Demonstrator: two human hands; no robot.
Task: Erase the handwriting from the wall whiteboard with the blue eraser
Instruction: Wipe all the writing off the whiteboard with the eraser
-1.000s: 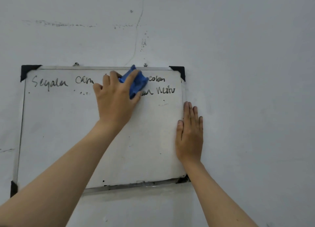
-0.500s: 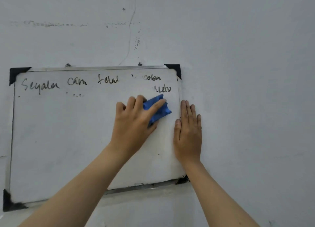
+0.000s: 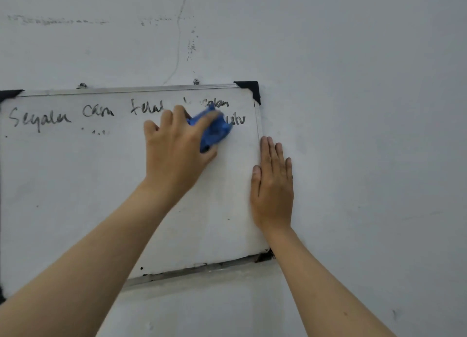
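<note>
The grey wall (image 3: 353, 58) is filling the whole frame, and the whiteboard (image 3: 75, 197) is hanging on it across the left and centre, its top rail running left to right and its right edge ending just right of centre. The left hand (image 3: 174, 154) is reaching up in the middle of the frame, its fingers (image 3: 202, 121) curling round the blue eraser (image 3: 214, 132) and pressing it against the board's upper right area. The right hand (image 3: 273, 185) is lying flat, fingers straight and together, over the board's right edge, holding nothing. The handwriting (image 3: 40, 119) is running along the top in one long row, so most of it is lying to the left of the eraser, while small remnants are sitting just above and right of it. The words are reading roughly as "Seyalu", "cam", "telal", then "coban" and a fragment like "utu"; none is reading clearly.
</note>
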